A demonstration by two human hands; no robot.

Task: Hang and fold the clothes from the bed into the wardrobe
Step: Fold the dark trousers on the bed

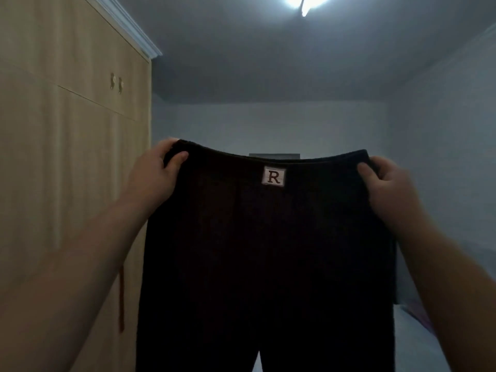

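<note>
The dark trousers (268, 251) hang up in the air, spread wide at the waist, legs hanging down. A small white label (274, 176) with a letter R sits on the waistband. The tall wooden wardrobe (67, 130) stands shut on the left.

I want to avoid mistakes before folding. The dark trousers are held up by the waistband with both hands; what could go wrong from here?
1. The left hand and right hand pinch only the top corners of the dark trousers; if one grip slips, that side may drop and crease.
2. The legs hang out of view below, so they could drag on something unseen.
3. The wardrobe doors look closed, and both hands are occupied, so opening them means letting go with one hand.
</note>
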